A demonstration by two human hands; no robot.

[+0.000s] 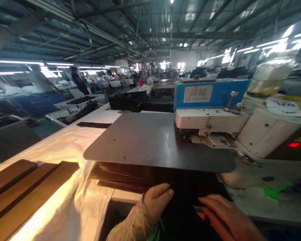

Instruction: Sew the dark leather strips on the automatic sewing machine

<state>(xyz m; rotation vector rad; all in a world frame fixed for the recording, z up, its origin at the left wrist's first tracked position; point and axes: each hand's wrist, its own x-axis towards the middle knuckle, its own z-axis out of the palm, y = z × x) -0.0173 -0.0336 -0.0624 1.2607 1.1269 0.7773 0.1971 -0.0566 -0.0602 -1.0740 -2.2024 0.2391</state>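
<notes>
Both hands at a dark fabric piece (183,204) before the flat grey metal plate (140,140).
The left hand (158,202) pinches the fabric's edge between thumb and fingers, just on the near side of the plate; the right hand (227,217) lies at its other side, fingers extended, its hold impossible to tell. Stacked dark sheets (125,177) sit beneath the plate, the white-and-blue sewing machine (210,117) at its right.

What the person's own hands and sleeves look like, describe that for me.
Both hands are bare, with no gloves. The left hand comes out of a pale, loose patterned sleeve, gathered at the wrist, with some green cloth beside it. The right hand shows no sleeve within the picture.
</notes>
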